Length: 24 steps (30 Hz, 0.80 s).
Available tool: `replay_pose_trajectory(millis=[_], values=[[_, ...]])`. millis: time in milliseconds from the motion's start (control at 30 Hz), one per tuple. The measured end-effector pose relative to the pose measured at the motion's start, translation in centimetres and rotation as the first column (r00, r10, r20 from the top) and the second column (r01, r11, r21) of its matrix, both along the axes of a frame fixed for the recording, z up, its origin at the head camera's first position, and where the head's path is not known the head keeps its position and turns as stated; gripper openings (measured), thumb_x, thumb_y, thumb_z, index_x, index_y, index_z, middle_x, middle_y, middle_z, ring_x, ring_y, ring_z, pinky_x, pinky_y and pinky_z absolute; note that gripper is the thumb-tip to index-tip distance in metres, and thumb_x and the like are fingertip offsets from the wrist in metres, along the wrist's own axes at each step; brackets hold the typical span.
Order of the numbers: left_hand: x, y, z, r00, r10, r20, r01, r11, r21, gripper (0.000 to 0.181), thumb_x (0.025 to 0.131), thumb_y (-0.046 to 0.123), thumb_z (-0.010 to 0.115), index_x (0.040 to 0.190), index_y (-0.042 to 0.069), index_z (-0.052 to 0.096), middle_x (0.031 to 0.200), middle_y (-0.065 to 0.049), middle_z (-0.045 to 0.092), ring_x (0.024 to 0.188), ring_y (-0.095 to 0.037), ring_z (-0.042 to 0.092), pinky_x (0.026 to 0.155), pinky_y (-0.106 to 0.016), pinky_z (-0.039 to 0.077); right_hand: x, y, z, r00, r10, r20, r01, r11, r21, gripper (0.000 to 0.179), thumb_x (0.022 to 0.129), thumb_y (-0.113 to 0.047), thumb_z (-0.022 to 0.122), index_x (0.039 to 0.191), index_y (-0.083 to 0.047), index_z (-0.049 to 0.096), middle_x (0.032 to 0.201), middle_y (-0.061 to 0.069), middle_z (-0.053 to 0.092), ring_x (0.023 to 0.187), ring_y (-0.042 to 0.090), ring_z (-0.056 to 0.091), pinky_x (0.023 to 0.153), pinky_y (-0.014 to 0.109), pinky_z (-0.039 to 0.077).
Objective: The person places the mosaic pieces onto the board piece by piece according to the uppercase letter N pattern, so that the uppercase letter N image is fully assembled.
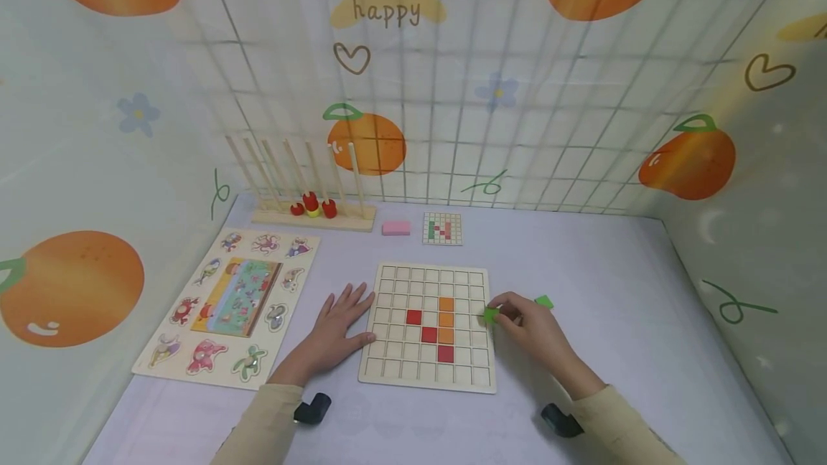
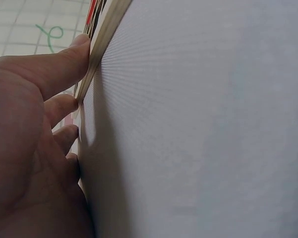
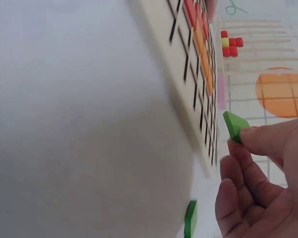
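Right hand (image 1: 533, 325) is pinching a green tile (image 1: 490, 315) at the right edge of the grid board (image 1: 400, 350), presumably for fine control, other fingers curling loosely, while left hand (image 1: 332, 336), fingers spread, is touching the board's left edge, apparently bracing it, a second green tile (image 1: 544, 301) lying right of the board.

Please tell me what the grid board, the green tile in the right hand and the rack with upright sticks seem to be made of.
Grid board: probably wood or plywood, matt; its pale tan edge looks faintly layered close up.
Green tile in the right hand: perhaps painted wood, possibly plastic; smooth, evenly coloured, no grain visible.
Rack: likely unpainted wood, matt; pale tan throughout.
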State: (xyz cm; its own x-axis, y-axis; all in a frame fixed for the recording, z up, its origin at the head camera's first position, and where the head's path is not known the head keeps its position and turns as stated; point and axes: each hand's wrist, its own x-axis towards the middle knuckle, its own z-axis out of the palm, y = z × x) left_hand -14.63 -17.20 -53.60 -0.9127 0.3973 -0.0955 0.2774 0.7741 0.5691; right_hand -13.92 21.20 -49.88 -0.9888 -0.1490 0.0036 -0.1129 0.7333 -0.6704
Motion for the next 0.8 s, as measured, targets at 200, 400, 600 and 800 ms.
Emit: replay_pose_trajectory(millis=[200, 400, 600, 800], values=[[0.0, 0.0, -0.1, 1.000, 0.002, 0.006, -0.002, 1.000, -0.001, 0.080, 0.096, 0.047, 0.068, 0.161, 0.017, 0.032, 0.170, -0.002, 0.013, 0.157, -0.026, 0.001, 0.126, -0.052, -0.006, -0.6, -2.0, 0.1, 1.000, 0.009, 0.009, -0.009, 0.999, -0.033, 0.021, 0.092, -0.011, 0.076, 0.108, -0.023, 0.071, 0.086, -0.007, 0.068, 0.075, 0.012, 0.059, 0.065, 0.026, 0.054], [0.0, 0.0, -0.2, 1.000, 0.003, 0.004, -0.003, 1.000, 0.004, 0.079, 0.095, 0.046, 0.068, 0.161, 0.017, 0.033, 0.170, -0.002, 0.014, 0.157, -0.027, 0.001, 0.126, -0.052, -0.007, -1.1, -3.8, 0.4, 1.000, 0.029, 0.007, -0.028, 0.997, -0.071, 0.019, 0.093, -0.012, 0.075, 0.108, -0.022, 0.071, 0.084, -0.007, 0.066, 0.075, 0.012, 0.059, 0.064, 0.025, 0.053], [0.0, 0.0, -0.1, 1.000, 0.001, 0.003, -0.001, 1.000, -0.002, 0.080, 0.095, 0.046, 0.068, 0.160, 0.016, 0.034, 0.170, -0.003, 0.015, 0.157, -0.028, 0.002, 0.126, -0.052, -0.006, -1.6, -5.7, 0.4, 0.999, 0.049, -0.001, -0.049, 0.995, -0.084, 0.018, 0.093, -0.012, 0.074, 0.107, -0.023, 0.071, 0.083, -0.009, 0.065, 0.076, 0.012, 0.059, 0.062, 0.026, 0.051], [0.0, 0.0, 0.1, 1.000, 0.002, 0.001, -0.002, 1.000, -0.001, 0.080, 0.095, 0.045, 0.069, 0.160, 0.015, 0.035, 0.170, -0.004, 0.016, 0.157, -0.029, 0.003, 0.126, -0.052, -0.005, -2.2, -7.5, 0.3, 0.996, 0.090, -0.001, -0.090, 0.992, -0.087, 0.017, 0.094, -0.013, 0.073, 0.106, -0.024, 0.072, 0.083, -0.009, 0.067, 0.077, 0.011, 0.059, 0.063, 0.027, 0.050]])
